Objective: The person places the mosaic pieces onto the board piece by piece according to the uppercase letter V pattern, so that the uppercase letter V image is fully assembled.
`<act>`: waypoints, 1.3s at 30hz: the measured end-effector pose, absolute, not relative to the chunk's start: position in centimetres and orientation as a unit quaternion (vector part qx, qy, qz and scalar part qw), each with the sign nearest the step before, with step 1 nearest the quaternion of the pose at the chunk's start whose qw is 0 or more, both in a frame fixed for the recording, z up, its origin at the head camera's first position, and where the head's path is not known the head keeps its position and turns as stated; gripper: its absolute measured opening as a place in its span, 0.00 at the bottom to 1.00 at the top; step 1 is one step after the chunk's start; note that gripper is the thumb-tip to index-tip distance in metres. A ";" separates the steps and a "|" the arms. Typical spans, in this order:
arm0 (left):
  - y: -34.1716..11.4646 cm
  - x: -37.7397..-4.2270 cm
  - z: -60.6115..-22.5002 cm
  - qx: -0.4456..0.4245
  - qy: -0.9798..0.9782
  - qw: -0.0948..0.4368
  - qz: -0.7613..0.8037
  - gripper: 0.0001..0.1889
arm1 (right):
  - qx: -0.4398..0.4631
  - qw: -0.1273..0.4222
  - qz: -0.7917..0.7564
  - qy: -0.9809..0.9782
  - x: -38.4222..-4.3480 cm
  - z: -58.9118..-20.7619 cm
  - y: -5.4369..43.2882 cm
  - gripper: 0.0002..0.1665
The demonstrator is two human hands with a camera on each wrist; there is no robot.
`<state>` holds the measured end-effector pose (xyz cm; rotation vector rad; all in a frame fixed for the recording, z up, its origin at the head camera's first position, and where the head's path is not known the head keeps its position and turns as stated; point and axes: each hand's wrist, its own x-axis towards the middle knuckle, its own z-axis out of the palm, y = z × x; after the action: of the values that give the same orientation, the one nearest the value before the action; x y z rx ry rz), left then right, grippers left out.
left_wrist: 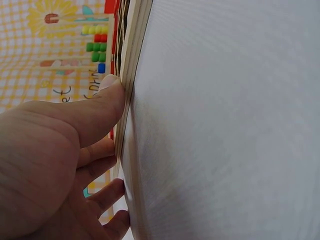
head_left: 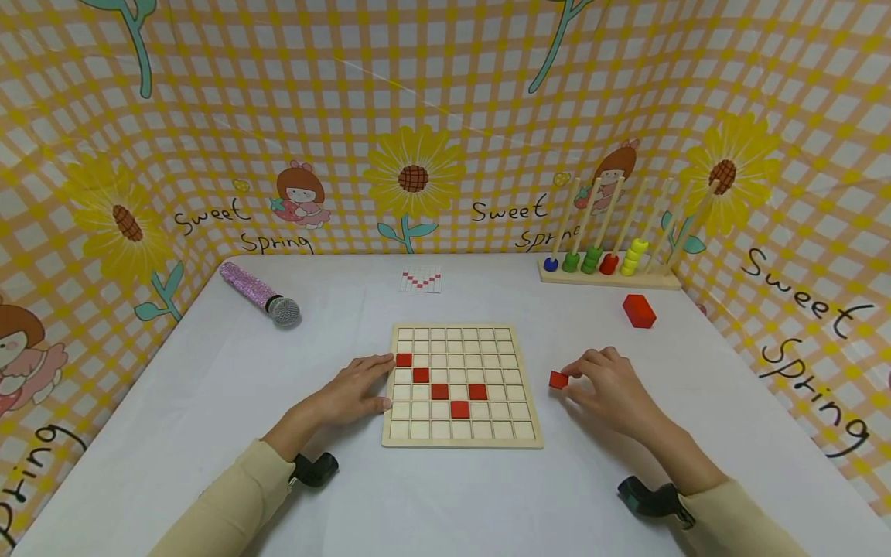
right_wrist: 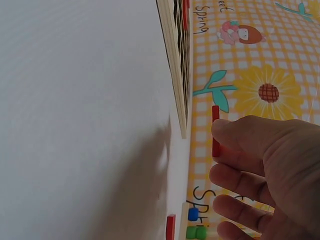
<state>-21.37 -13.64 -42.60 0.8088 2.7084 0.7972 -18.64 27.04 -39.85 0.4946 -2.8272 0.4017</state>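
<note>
A square wooden grid board (head_left: 496, 346) lies flat in the middle of the table. Red square tiles fill several of its cells: three step down from the left side to a low tile (head_left: 459, 409), and another tile (head_left: 477, 392) sits up and right of that one. My left hand (head_left: 351, 391) rests against the board's left edge, its thumb (left_wrist: 107, 102) and fingertips touching the wooden rim. To the right of the board, my right hand (head_left: 612, 391) pinches a thin red tile (right_wrist: 215, 113) between thumb and fingers, above the table.
At the back stands a small card (head_left: 421, 279) printed with a V of red squares. A red block (head_left: 639, 311) lies at the right, before a bead abacus (head_left: 609, 277) with upright rods. A glittery pink microphone (head_left: 257, 292) lies back left. Patterned cloth surrounds the table.
</note>
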 end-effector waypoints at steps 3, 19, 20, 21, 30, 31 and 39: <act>-13.6 -21.3 -42.5 0.276 0.917 0.101 0.270 0.36 | 0.172 0.114 0.138 -0.969 -18.8 -39.7 26.6 0.14; -13.7 -21.4 -42.5 0.277 0.917 0.103 0.268 0.36 | 0.212 0.118 0.121 -0.963 -19.8 -39.8 24.2 0.13; -13.7 -21.4 -42.5 0.277 0.917 0.103 0.268 0.36 | 0.212 0.117 0.120 -0.963 -19.9 -39.8 24.0 0.13; -13.7 -21.4 -42.5 0.277 0.917 0.103 0.268 0.36 | 0.212 0.116 0.120 -0.963 -19.9 -39.8 23.8 0.13; -13.7 -21.4 -42.6 0.275 0.917 0.104 0.269 0.36 | 0.221 0.116 0.117 -0.961 -20.4 -40.2 22.8 0.13; -13.7 -21.5 -42.6 0.275 0.917 0.104 0.269 0.36 | 0.224 0.115 0.118 -0.961 -20.5 -40.2 22.6 0.13; -13.7 -21.4 -42.6 0.276 0.917 0.104 0.269 0.36 | 0.232 0.109 0.118 -0.959 -21.0 -40.4 21.6 0.13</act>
<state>-21.45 -13.70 -42.64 0.8149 2.7041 0.7932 -21.00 21.62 -40.38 0.6823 -2.8213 0.3480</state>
